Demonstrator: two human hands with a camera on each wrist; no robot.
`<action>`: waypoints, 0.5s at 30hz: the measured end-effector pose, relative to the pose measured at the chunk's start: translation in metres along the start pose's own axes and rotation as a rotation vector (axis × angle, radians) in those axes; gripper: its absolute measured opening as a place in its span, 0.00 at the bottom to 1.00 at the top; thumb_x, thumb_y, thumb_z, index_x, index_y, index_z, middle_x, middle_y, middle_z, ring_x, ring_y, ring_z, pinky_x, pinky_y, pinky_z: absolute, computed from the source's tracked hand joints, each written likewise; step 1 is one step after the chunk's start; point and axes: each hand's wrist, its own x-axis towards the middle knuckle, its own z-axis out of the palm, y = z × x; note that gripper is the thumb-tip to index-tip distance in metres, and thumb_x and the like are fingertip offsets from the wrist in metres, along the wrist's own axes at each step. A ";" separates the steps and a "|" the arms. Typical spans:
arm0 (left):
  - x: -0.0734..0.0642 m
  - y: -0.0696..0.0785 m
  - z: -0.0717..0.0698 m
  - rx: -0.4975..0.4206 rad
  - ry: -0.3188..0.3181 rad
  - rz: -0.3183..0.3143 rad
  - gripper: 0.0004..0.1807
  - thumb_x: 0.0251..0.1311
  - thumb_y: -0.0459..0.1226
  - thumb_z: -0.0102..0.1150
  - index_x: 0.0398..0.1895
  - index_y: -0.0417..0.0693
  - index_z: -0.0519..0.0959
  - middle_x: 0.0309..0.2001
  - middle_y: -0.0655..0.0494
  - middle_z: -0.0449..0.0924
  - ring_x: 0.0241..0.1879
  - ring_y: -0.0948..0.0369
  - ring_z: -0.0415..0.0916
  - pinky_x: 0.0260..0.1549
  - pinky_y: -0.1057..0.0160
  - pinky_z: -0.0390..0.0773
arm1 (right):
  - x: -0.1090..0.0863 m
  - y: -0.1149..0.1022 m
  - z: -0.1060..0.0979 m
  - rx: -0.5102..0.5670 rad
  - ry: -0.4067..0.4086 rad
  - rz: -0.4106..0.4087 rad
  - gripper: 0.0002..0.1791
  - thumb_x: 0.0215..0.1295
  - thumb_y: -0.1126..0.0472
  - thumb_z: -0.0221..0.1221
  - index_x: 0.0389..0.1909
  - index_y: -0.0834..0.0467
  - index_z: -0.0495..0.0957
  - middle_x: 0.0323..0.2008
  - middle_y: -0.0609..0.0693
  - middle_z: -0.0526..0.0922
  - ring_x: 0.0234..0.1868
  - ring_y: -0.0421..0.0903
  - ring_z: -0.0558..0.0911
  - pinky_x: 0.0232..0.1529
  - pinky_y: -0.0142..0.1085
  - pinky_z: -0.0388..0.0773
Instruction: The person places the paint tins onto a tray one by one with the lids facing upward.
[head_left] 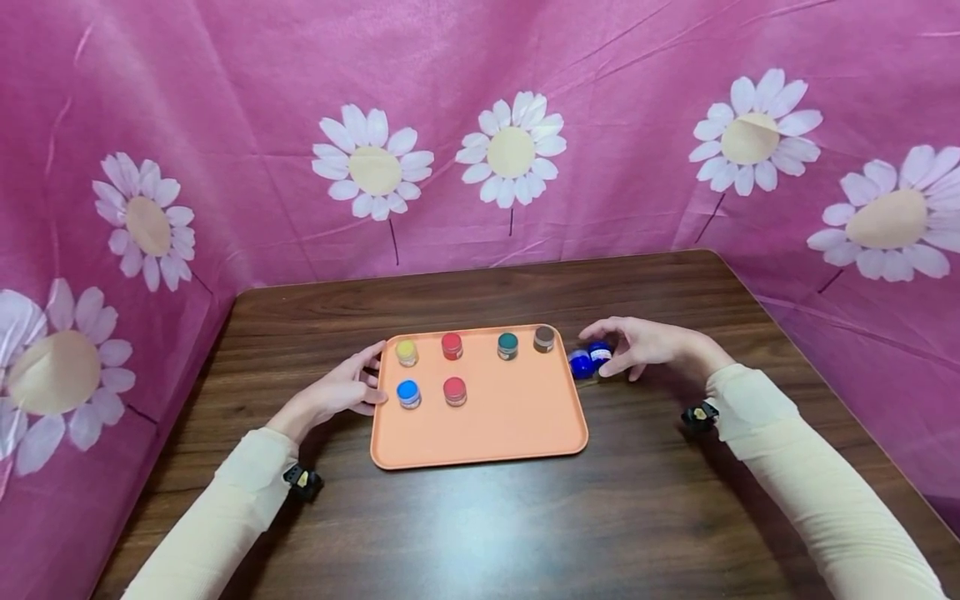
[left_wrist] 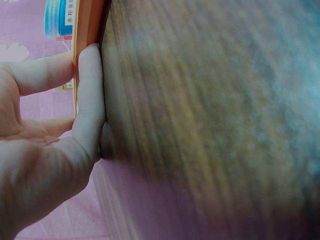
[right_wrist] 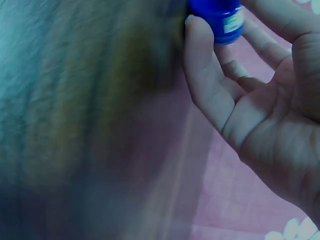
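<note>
An orange tray (head_left: 517, 417) lies on the table with small paint jars on it. My left hand (head_left: 347, 390) holds the tray's left edge, thumb on the rim. Nearest to it on the tray are a yellow-lidded jar (head_left: 407, 353) and a blue-lidded jar (head_left: 408, 394). Just past the tray's right edge, two dark blue jars stand side by side. My right hand (head_left: 643, 342) curves round the right one, a dark blue jar with a white label (right_wrist: 220, 20), thumb in front and fingers behind. The other dark blue jar (head_left: 580, 364) is between it and the tray.
Also on the tray are a red jar (head_left: 452, 346) at the back, another red jar (head_left: 454, 391) in front, a green jar (head_left: 507, 346) and a brown jar (head_left: 543, 338). The wooden table (head_left: 480, 533) meets a pink flowered curtain (head_left: 255, 100) at the back and sides.
</note>
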 end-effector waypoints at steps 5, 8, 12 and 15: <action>0.000 -0.002 0.001 -0.011 -0.002 0.001 0.55 0.59 0.23 0.60 0.83 0.44 0.37 0.65 0.36 0.49 0.51 0.50 0.64 0.44 0.47 0.84 | 0.009 0.013 0.004 0.021 0.003 0.018 0.37 0.58 0.63 0.74 0.68 0.60 0.69 0.52 0.63 0.76 0.29 0.49 0.79 0.25 0.43 0.83; 0.000 -0.003 0.001 -0.011 -0.001 0.006 0.55 0.59 0.23 0.61 0.82 0.44 0.37 0.65 0.36 0.50 0.51 0.50 0.64 0.44 0.48 0.85 | 0.012 0.017 0.007 -0.005 0.032 0.008 0.34 0.57 0.63 0.74 0.64 0.60 0.73 0.46 0.61 0.76 0.33 0.49 0.77 0.25 0.42 0.84; 0.000 -0.003 0.000 -0.009 0.004 0.015 0.55 0.58 0.23 0.61 0.82 0.44 0.37 0.65 0.36 0.50 0.51 0.50 0.65 0.42 0.48 0.85 | 0.014 0.017 0.010 -0.054 0.066 -0.011 0.28 0.58 0.64 0.73 0.59 0.59 0.76 0.49 0.59 0.72 0.39 0.52 0.76 0.25 0.43 0.85; 0.001 -0.004 -0.002 -0.007 0.010 0.012 0.55 0.58 0.23 0.61 0.83 0.45 0.38 0.65 0.36 0.50 0.51 0.50 0.64 0.42 0.48 0.85 | 0.016 0.014 0.012 -0.067 0.073 -0.015 0.25 0.59 0.66 0.72 0.57 0.59 0.77 0.51 0.59 0.70 0.41 0.53 0.76 0.24 0.43 0.84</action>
